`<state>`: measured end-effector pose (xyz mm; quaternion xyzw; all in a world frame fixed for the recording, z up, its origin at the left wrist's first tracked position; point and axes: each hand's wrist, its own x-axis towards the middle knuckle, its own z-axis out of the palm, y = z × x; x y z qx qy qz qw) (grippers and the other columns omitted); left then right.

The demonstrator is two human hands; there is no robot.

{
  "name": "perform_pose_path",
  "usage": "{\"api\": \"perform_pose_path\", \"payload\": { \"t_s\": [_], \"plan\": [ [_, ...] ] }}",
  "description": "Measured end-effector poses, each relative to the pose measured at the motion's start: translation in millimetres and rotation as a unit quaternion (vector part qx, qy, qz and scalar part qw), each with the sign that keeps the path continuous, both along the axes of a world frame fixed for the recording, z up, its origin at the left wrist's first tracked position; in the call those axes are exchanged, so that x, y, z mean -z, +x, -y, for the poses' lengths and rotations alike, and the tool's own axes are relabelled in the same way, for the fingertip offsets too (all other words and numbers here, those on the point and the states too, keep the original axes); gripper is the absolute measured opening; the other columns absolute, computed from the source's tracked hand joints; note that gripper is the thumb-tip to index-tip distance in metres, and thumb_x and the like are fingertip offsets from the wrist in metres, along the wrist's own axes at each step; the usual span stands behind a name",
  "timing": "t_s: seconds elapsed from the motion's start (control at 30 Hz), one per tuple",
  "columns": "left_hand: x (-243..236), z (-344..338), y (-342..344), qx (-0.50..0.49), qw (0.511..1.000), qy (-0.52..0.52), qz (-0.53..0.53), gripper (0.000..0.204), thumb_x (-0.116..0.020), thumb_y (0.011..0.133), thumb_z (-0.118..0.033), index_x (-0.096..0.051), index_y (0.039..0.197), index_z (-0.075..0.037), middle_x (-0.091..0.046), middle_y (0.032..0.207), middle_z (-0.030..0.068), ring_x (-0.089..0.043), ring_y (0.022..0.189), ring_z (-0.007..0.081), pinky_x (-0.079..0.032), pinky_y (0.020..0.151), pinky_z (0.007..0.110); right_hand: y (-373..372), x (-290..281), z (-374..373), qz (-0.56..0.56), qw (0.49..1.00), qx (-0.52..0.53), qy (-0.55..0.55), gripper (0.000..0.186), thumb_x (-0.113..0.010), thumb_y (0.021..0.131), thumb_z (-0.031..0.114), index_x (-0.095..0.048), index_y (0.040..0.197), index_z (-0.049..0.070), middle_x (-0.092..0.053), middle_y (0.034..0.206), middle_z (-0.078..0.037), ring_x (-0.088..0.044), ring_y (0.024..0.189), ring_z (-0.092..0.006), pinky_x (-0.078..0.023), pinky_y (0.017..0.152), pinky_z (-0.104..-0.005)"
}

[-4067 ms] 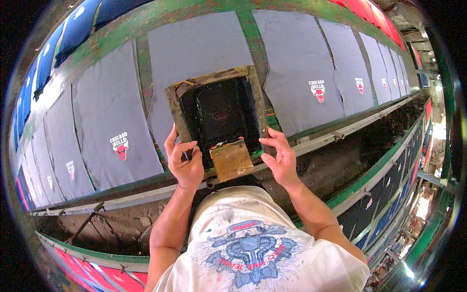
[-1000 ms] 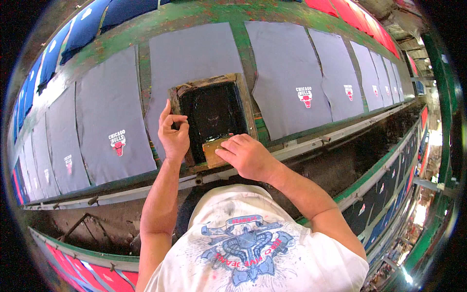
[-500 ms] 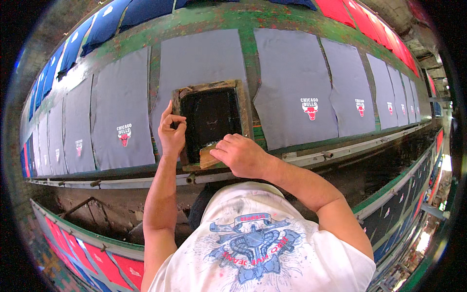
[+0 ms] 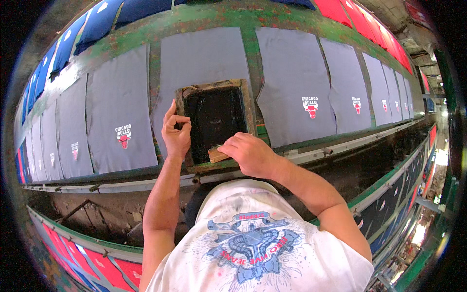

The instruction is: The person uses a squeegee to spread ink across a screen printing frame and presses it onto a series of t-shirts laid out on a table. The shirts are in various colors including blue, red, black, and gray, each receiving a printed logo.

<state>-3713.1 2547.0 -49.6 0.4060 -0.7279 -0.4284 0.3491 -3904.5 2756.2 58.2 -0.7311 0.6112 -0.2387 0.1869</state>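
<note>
Gripping the block point(image 4: 219, 155) with closed fingers, the right hand point(image 4: 249, 155) held it at the near end of the frame point(image 4: 211, 86), which lay over a gray cloth point(image 4: 204, 54) by the near edge of the table point(image 4: 250, 54). The left hand point(image 4: 176, 136) was half curled at the frame's left side; whether it gripped that side could not be told. Printed cloths point(image 4: 294, 73) lay to either side.

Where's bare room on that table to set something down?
Widest: the green tabletop strip between the grey cloths and the blue cloths and red cloths beyond. Slim gaps separate some grey cloths. Crowded: around the wooden frame, left hand at its left rail, right hand gripping the wooden block near its close end.
</note>
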Motion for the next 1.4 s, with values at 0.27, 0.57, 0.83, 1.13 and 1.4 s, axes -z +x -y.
{"api": "perform_pose_path", "payload": {
  "t_s": [0.27,0.57,0.83,1.13,1.4],
  "plan": [
    [-5.4,-5.6,-1.3,-0.009,1.0,0.02,-0.021,0.031,-0.077,0.088,0.003,-0.083,0.117,-0.006,-0.062,0.167,0.0202,-0.062,0.151,0.0337,-0.048,0.125,0.044,28.6,4.6,-29.4,-0.028,0.999,0.023,0.011,0.04,-0.072,0.092,0.016,-0.08,0.129,0.007,-0.075,0.126,-0.012,-0.067,0.123,-0.0332,-0.055,0.113,-0.0474],
    [-10.7,-32.4,22.9,0.024,0.996,0.068,-0.048,0.036,-0.073,0.086,0.01,-0.082,0.119,-0.001,-0.058,0.171,0.0213,-0.06,0.152,0.0288,-0.049,0.12,0.038,23.8,21.7,-54.0,0.145,0.949,0.279,-0.029,0.068,-0.088,0.095,0.026,-0.065,0.155,0.006,-0.055,0.164,-0.024,-0.053,0.152,-0.0426,-0.043,0.127,-0.0525],
    [0.5,-32.2,23.6,0.021,0.996,0.035,-0.075,0.018,-0.072,0.087,0.009,-0.08,0.101,-0.001,-0.056,0.172,0.0249,-0.066,0.143,0.0257,-0.051,0.112,0.035,33.4,44.7,-68.5,0.215,0.907,0.36,0.028,0.082,-0.083,0.103,0.034,-0.048,0.17,0.003,-0.049,0.17,-0.024,-0.046,0.159,-0.0381,-0.039,0.13,-0.0498],
    [-4.5,-28.5,23.7,0.021,0.996,0.081,-0.03,0.015,-0.074,0.085,0.007,-0.078,0.097,-0.002,-0.057,0.171,0.0273,-0.063,0.148,0.0261,-0.049,0.115,0.035,23.0,44.6,-68.8,0.345,0.864,0.363,0.054,0.084,-0.086,0.098,0.028,-0.049,0.169,0.002,-0.053,0.168,-0.025,-0.049,0.157,-0.0414,-0.035,0.134,-0.0497],
    [-0.8,-27.5,23.0,0.021,0.991,0.112,-0.074,0.015,-0.074,0.086,0.007,-0.078,0.096,-0.002,-0.056,0.172,0.0265,-0.065,0.143,0.0214,-0.05,0.11,0.032,20.4,42.8,-69.9,0.347,0.862,0.364,0.061,0.082,-0.086,0.095,0.019,-0.051,0.166,0.001,-0.054,0.167,-0.024,-0.05,0.156,-0.0404,-0.037,0.133,-0.0496]
  ]
}}
